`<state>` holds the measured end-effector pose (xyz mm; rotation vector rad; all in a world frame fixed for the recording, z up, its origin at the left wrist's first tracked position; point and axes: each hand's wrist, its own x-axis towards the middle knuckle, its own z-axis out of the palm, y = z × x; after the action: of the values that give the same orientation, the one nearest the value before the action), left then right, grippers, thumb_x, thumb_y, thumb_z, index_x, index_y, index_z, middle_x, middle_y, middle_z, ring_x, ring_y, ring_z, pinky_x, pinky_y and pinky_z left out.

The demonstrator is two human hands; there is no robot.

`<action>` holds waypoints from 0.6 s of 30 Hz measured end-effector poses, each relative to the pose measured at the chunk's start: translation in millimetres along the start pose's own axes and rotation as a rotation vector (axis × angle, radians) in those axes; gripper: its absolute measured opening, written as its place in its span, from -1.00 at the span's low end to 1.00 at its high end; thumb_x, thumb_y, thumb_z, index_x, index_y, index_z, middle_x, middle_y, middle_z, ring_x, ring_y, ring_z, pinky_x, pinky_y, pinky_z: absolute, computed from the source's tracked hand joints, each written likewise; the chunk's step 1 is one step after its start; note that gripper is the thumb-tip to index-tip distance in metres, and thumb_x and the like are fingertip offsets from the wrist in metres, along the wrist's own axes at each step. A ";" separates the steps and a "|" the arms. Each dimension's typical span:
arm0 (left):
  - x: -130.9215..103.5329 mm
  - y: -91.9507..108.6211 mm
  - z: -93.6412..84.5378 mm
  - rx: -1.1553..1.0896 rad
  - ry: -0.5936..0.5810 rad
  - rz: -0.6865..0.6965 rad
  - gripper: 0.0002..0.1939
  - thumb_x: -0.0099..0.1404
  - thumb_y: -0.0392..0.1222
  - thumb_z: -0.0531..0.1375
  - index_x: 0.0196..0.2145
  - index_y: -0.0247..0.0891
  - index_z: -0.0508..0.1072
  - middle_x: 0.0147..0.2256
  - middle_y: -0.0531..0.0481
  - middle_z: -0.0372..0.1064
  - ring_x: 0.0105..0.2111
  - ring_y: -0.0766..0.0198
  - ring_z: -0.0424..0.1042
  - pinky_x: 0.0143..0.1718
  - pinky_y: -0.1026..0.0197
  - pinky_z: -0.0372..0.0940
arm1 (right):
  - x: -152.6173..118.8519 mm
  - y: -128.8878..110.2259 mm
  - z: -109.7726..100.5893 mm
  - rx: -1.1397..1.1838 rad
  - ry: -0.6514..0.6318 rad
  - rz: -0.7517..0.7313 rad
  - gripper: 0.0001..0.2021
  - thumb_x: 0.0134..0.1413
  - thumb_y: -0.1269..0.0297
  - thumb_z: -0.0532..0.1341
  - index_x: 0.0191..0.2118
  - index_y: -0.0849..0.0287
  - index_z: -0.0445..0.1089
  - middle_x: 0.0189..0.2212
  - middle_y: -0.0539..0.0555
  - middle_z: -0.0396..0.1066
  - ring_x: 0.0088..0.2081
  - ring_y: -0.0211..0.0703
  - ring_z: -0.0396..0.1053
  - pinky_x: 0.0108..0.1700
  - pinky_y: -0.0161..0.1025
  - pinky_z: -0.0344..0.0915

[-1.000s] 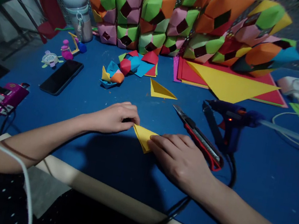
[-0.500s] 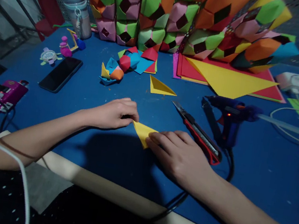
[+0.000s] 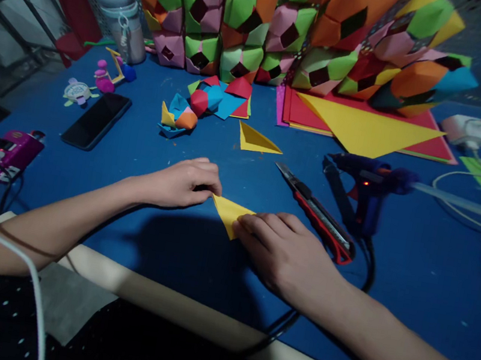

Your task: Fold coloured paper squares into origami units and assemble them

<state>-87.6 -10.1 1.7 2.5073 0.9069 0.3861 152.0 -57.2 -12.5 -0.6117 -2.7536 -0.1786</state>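
A folded piece of yellow paper (image 3: 230, 212) lies on the blue table (image 3: 188, 281) between my hands. My left hand (image 3: 189, 183) pinches its upper left corner, fingers curled. My right hand (image 3: 280, 244) is closed over its right side, with fingertips pressing the paper, and hides that end. Beyond the hands sits another folded yellow paper triangle (image 3: 257, 139). A red utility knife (image 3: 320, 214) with its blade out lies just past my right hand, and a blue glue gun (image 3: 371, 188) with a lit red light stands to its right.
Stacked folded-paper blocks (image 3: 247, 23) line the back. A large yellow triangle (image 3: 367, 130) rests on red sheets (image 3: 428, 148). Small paper pieces (image 3: 181, 117), a phone (image 3: 97, 119), a bottle (image 3: 123, 12) and a purple power adapter (image 3: 11, 153) occupy the left. A white cable (image 3: 32, 269) crosses lower left.
Both hands keep nearly the same place and grip on the yellow paper. The whole view has shifted very slightly.
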 end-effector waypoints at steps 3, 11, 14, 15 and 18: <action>-0.1 0.2 1.3 0.008 0.002 -0.007 -0.79 0.24 -0.40 0.04 -0.27 -0.30 0.45 -0.32 -0.04 0.38 -0.25 0.28 0.27 -0.19 0.24 0.18 | -0.8 -0.4 0.7 0.029 -0.002 -0.006 -0.74 0.23 0.51 -0.03 -0.25 0.34 0.42 -0.34 0.19 0.41 -0.28 -0.10 0.27 -0.32 -0.17 0.11; 0.5 8.7 -10.4 0.091 0.050 -0.092 -0.80 0.22 -0.41 0.03 -0.29 -0.29 0.43 -0.32 -0.03 0.36 -0.26 0.27 0.29 -0.17 0.20 0.20 | -1.0 -4.5 -0.7 0.158 -0.032 0.085 -0.72 0.26 0.49 -0.07 -0.26 0.30 0.39 -0.36 0.17 0.39 -0.35 -0.15 0.25 -0.34 -0.20 0.14; 0.5 29.1 -4.0 0.072 0.234 -0.159 -0.82 0.26 -0.39 0.01 -0.28 -0.30 0.39 -0.30 -0.05 0.34 -0.25 0.28 0.31 -0.20 0.21 0.24 | -0.2 -6.0 -1.0 0.265 -0.024 0.184 -0.73 0.26 0.46 -0.06 -0.29 0.27 0.38 -0.40 0.14 0.37 -0.37 -0.17 0.24 -0.35 -0.22 0.16; 0.2 37.0 2.1 0.065 0.255 -0.148 -0.82 0.28 -0.38 0.00 -0.28 -0.30 0.38 -0.30 -0.05 0.34 -0.25 0.29 0.31 -0.20 0.22 0.24 | 0.2 -6.2 -1.2 0.296 -0.015 0.208 -0.74 0.26 0.45 -0.05 -0.32 0.26 0.37 -0.42 0.13 0.36 -0.39 -0.18 0.24 -0.36 -0.23 0.16; -1.1 56.3 26.5 0.078 0.104 -0.035 -0.79 0.34 -0.37 -0.07 -0.23 -0.30 0.35 -0.25 -0.08 0.34 -0.21 0.28 0.28 -0.14 0.21 0.22 | 1.6 -6.7 -3.3 0.320 0.015 0.188 -0.71 0.26 0.43 -0.06 -0.41 0.23 0.35 -0.49 0.09 0.32 -0.44 -0.19 0.21 -0.39 -0.24 0.14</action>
<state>-47.8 -57.7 6.6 2.5579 1.0233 0.4830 148.6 -63.2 -9.3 -0.7665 -2.6102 0.2924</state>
